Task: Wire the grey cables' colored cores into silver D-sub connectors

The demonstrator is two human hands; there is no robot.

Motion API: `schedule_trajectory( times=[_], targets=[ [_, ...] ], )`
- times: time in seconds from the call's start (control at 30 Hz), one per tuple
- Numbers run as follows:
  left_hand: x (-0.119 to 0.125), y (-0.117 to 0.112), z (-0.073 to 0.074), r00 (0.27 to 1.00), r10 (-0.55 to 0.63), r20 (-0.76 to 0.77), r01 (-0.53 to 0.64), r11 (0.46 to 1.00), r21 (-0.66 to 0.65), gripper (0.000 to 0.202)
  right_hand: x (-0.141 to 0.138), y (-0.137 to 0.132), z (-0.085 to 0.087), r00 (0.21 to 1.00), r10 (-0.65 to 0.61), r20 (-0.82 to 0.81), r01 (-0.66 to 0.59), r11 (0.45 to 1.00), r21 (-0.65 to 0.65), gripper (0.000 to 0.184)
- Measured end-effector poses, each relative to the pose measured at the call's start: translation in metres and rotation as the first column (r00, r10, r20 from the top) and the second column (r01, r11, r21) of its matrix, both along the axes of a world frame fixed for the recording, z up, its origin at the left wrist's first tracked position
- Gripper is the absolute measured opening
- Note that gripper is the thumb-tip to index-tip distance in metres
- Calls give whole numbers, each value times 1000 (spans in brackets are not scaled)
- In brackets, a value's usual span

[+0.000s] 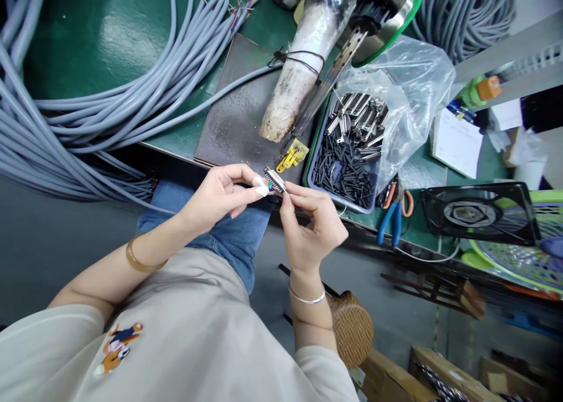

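A metal D-sub connector [276, 180] with a row of pins is held up at the front edge of the bench. My right hand [313, 221] pinches its near end between thumb and fingers. My left hand [222, 192] is closed at the connector's other side, its thumb and index finger on small coloured wires [268, 183] at the pins. Just beyond, a yellow clip-like piece [290, 157] lies below a slim metal bar [328, 77]. Right of my hands, a blue bin [368, 205] contains many similar connectors [358, 121] and short black tubes [341, 167].
Grey cables [145, 100] cover the bench's left side. A wrapped white duct [294, 79] hangs over a dark board [233, 112]. To the right are a plastic bag [409, 97], blue-handled pliers [390, 220], a black fan [479, 213] and a basket [514, 255]. A woven stool [352, 331] stands below.
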State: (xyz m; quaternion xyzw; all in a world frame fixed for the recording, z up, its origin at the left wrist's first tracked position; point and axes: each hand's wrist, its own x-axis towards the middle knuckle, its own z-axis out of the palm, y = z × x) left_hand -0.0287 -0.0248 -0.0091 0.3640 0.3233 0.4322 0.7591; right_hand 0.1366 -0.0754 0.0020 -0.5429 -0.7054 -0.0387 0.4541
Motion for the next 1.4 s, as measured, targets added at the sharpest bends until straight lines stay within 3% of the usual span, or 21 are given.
schedule_trajectory(
  times=[0.17, 0.3, 0.53, 0.8, 1.1, 1.27, 1.4],
  targets=[
    [6, -1, 1, 961, 197, -195, -137, 948, 286, 11, -5, 3, -12, 998, -43, 53, 39, 996, 79, 20],
    [9, 4, -1, 911, 313, -267, -205, 908, 365, 10, -5, 8, -15, 1000, -7, -15, 8, 1000, 12, 16],
    [10, 17, -2, 869, 374, -325, -178, 848, 500, 8, -3, 21, -14, 997, 27, -78, -29, 999, -25, 13],
    [14, 23, 8, 819, 398, -412, -185, 865, 467, 12, 1, 31, -17, 986, 41, -164, -51, 997, -60, 9],
    [13, 24, 6, 774, 488, -403, -117, 736, 666, 10, 3, 32, -12, 985, 66, -161, -74, 996, -44, 12],
    [12, 23, 16, 761, 505, -408, -109, 719, 686, 10, 2, 36, -4, 994, 50, -97, -50, 999, 5, 13],
    [11, 24, 20, 749, 491, -446, -92, 743, 663, 11, 1, 38, -1, 999, 23, -46, -22, 1000, 20, 13]
  ],
)
